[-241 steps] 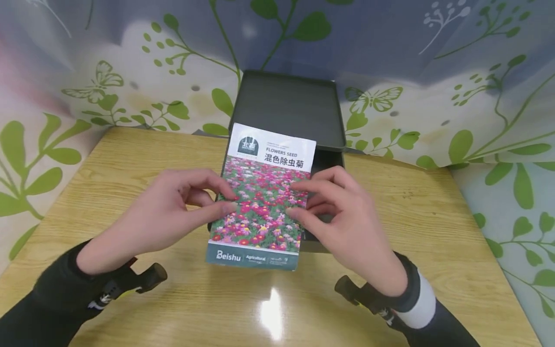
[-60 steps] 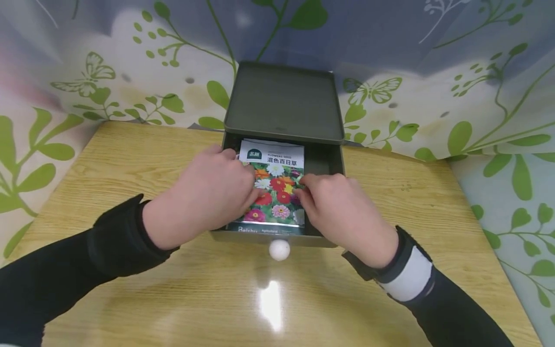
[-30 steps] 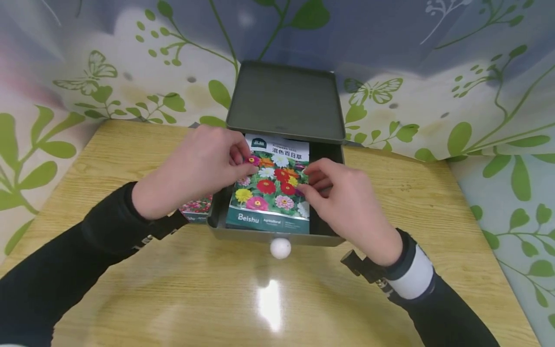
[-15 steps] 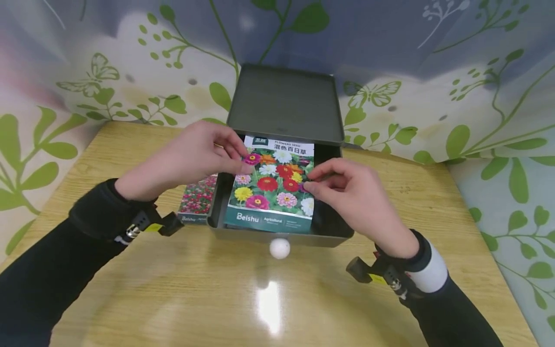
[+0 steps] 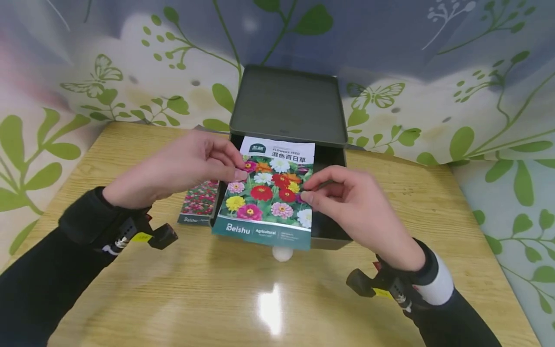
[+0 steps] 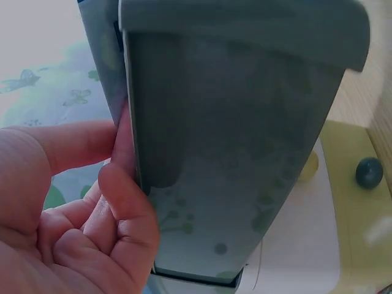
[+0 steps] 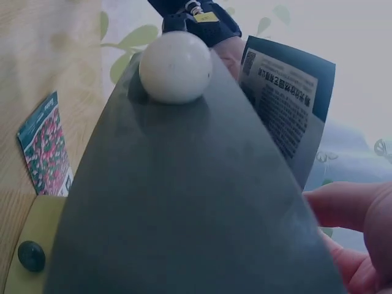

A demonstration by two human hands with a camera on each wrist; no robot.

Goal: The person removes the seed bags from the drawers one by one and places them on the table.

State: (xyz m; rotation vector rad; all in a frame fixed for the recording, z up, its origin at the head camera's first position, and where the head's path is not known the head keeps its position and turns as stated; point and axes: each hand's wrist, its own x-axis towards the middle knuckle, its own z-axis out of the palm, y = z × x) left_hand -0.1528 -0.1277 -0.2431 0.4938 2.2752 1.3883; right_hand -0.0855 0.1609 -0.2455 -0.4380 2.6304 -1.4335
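Note:
A seed packet (image 5: 269, 193) printed with mixed zinnia-like flowers and "FLOWERS SEED" tilts above an open dark grey drawer (image 5: 331, 243), its lower edge overhanging the drawer front. My left hand (image 5: 195, 161) pinches its left edge between thumb and fingers. On the opposite side, my right hand (image 5: 351, 202) pinches the right edge. The text-covered back of the packet (image 7: 282, 101) shows in the right wrist view, beyond the drawer's underside or wall. Part of the drawer's inside is hidden beneath the packet.
Another packet, with pink flowers (image 5: 197, 205), lies on the wooden table (image 5: 208, 289) left of the drawer. The dark cabinet top (image 5: 288, 103) stands behind, against a leaf-patterned curtain. A white knob (image 5: 283, 253) juts from the drawer front. Below is a yellow drawer front with a dark knob (image 7: 31, 256).
The pink-flowered packet, held earlier, now lies on the table at left. The zinnia-like packet, inside the drawer two seconds ago, has come up and toward me in both hands.

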